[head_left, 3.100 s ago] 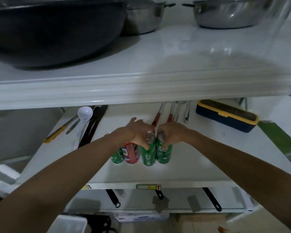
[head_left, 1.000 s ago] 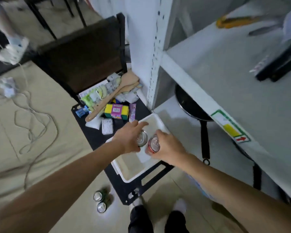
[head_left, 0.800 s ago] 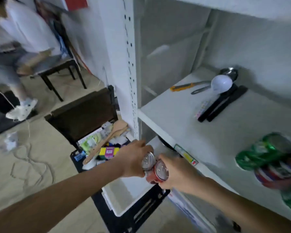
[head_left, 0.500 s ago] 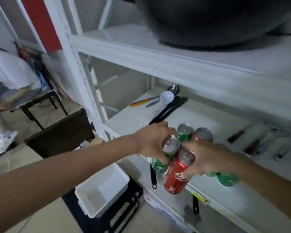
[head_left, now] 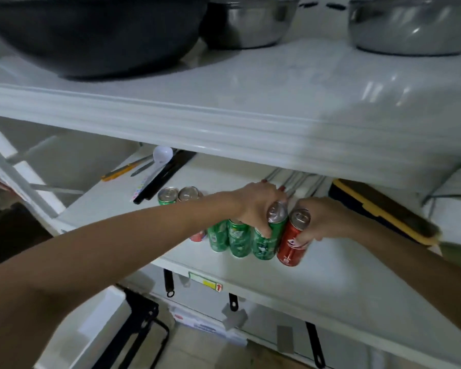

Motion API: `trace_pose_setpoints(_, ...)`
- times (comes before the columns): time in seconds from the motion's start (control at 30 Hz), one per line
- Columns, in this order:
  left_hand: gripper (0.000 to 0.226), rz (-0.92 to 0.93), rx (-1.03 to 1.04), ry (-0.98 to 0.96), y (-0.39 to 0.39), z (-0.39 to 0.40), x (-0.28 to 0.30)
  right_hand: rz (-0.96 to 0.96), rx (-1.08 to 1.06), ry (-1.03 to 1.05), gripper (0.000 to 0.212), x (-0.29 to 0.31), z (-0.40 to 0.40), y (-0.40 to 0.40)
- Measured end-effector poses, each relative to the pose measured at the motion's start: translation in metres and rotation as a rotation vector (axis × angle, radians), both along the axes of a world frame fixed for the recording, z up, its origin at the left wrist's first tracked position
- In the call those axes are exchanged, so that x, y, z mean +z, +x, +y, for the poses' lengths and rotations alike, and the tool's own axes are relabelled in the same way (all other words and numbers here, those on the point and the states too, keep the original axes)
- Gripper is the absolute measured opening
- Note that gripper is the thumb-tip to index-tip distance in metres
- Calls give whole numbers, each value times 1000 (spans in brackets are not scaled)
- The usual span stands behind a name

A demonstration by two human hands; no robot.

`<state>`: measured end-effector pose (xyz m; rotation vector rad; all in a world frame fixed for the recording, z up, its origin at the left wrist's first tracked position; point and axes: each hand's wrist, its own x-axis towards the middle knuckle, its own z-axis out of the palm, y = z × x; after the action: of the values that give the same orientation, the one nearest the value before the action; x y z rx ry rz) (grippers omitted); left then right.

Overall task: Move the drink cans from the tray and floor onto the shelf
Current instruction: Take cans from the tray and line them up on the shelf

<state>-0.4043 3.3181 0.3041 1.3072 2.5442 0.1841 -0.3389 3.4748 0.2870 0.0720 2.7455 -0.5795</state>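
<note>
- My left hand (head_left: 253, 209) grips a green can (head_left: 266, 238) on the shelf (head_left: 330, 275).
- My right hand (head_left: 322, 217) grips a red can (head_left: 292, 243), tilted, beside it.
- More cans (head_left: 230, 239) stand leftward.

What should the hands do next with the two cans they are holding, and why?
Probably stand both upright and let go. The left hand grips a green can and the right hand a red can; both cans already sit low on the shelf, tilted, beside the row of green cans.
</note>
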Motion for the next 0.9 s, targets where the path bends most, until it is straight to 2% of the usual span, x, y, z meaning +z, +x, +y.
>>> trace_pose_setpoints(0.1, 63, 23, -28, -66, -2, 24, -15, 2, -50, -25, 40, -14, 19, 2)
trace_pose_setpoints(0.2, 63, 79, -50, -145, -5, 39, -32, -18, -64, -2, 51, -28, 25, 0)
trace_pose_setpoints(0.33, 66, 72, -21, -275, -8, 40, -52, -38, -72, -22, 53, -51, 19, -5)
trace_pose_setpoints(0.43, 67, 71, 10, -298, -8, 32, -59, -23, -37, 10, 56, -59, 15, -13)
trace_pose_setpoints(0.53, 73, 95, 52, -271, -6, 24, -61, -69, 12, 66, 66, -56, 13, -17)
trace_pose_setpoints(0.6, 82, 113, 55, -255, -7, 18, -60, -99, 50, 102, 85, -46, 10, -17)
trace_pose_setpoints(0.67, 91, 130, 67, -224, -11, 9, -53, -48, 56, 120, 98, -28, 3, -18)
trace_pose_setpoints(0.73, 93, 148, 111, -160, -15, -8, -41, 63, 40, 120, 99, -6, -8, -23)
trace_pose_setpoints(0.9, 67, 167, 325, 144, -10, -101, -26, 252, 67, 66, 96, 29, -89, -42)
